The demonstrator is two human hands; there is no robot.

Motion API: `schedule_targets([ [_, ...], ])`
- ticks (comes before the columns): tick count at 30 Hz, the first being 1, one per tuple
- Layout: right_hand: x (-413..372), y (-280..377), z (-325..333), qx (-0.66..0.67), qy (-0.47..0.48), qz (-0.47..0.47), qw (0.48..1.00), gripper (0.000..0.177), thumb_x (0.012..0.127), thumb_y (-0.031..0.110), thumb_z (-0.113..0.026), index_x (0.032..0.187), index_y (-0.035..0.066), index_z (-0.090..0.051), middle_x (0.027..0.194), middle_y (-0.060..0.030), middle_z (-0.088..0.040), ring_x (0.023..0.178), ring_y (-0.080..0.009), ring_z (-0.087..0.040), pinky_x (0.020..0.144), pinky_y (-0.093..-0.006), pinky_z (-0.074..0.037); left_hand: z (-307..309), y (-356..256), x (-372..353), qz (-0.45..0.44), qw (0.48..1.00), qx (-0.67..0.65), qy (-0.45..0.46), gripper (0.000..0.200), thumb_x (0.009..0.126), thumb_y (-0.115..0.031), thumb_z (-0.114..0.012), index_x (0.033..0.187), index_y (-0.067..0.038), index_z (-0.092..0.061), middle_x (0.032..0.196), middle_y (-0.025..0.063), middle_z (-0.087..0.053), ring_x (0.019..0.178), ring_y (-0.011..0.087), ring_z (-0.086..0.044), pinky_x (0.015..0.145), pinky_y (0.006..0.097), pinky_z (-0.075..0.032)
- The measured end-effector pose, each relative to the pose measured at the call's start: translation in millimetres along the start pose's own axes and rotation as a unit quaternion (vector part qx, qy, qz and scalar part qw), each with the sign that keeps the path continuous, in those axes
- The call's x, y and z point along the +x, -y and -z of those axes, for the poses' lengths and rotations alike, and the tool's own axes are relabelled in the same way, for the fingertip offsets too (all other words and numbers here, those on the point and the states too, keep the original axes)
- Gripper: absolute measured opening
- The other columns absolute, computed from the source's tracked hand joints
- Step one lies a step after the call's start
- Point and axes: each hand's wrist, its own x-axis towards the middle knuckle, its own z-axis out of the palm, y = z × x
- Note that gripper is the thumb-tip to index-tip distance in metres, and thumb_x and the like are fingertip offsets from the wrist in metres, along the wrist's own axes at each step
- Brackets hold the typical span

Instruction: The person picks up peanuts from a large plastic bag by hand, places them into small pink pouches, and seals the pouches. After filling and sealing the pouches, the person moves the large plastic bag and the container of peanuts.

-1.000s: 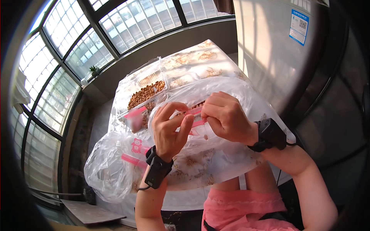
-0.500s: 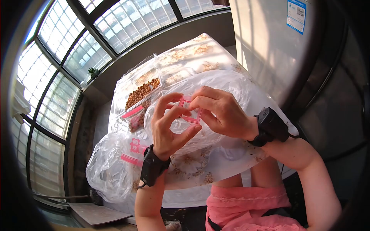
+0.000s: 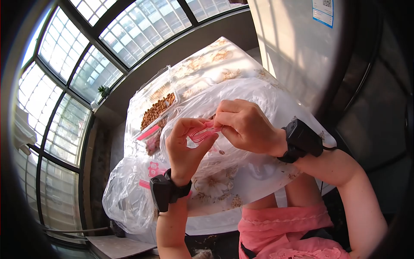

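Observation:
Between my two hands, above the table, is a small clear zip bag [image 3: 199, 135] with pink stripes along its top. My left hand [image 3: 185, 149] pinches one side of the striped edge between thumb and fingers. On the other side, my right hand [image 3: 246, 128] grips the edge with its fingertips. The bag's lower part hangs partly hidden behind my hands, with a few small brown pieces showing below. Beyond my left hand lie a clear plastic box [image 3: 174, 82] of brown nuts [image 3: 157, 113] and a filled pink-topped zip bag [image 3: 152, 146].
A large crumpled clear plastic bag [image 3: 254, 96] spreads under and behind my hands. Another plastic bag [image 3: 123, 207], with pink-printed zip bags [image 3: 153, 169], sits at the table's left edge. The tablecloth [image 3: 215, 183] is floral. Windows and a pale cabinet-like surface stand beyond.
The bag's mouth was spread into an open loop between my fingers; now its striped edges lie close together. My left fingers have closed in on the edge. The view has shifted slightly.

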Motion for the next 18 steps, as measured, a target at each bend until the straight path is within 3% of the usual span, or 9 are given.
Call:
schedule_targets([
  [3, 0, 0, -1, 0.005, 0.007, 0.003, 1.0, 0.01, 0.078, -0.005, -0.069, 0.084, 0.002, -0.066, 0.086, -0.0097, -0.063, 0.079, -0.0326, -0.064, 0.07, -0.0411, -0.052, 3, 0, -1, 0.027, 0.999, -0.025, 0.01, 0.032, 0.081, 0.007, -0.082, 0.104, -0.001, -0.061, 0.102, 0.0093, -0.074, 0.095, 0.0135, -0.071, 0.084, 0.0262, -0.057],
  [12, -1, 2, -4, -0.008, 0.013, 0.031, 0.999, 0.009, 0.078, -0.003, -0.07, 0.085, 0.003, -0.067, 0.088, -0.0094, -0.063, 0.081, -0.032, -0.064, 0.072, -0.0419, -0.051, 9, 6, -4, 0.063, 0.996, -0.062, -0.016, 0.03, 0.081, 0.01, -0.081, 0.1, -0.003, -0.061, 0.095, 0.0049, -0.072, 0.089, 0.0115, -0.071, 0.082, 0.0247, -0.057],
  [18, 0, 1, -3, -0.016, 0.007, 0.028, 0.999, 0.005, 0.079, 0.004, -0.072, 0.081, 0.004, -0.068, 0.083, -0.0102, -0.062, 0.077, -0.0333, -0.064, 0.071, -0.0434, -0.052, 8, 9, -2, 0.068, 0.997, -0.04, 0.017, 0.037, 0.078, 0.007, -0.084, 0.107, -0.001, -0.062, 0.102, 0.0057, -0.07, 0.096, 0.0129, -0.07, 0.087, 0.0266, -0.056],
])
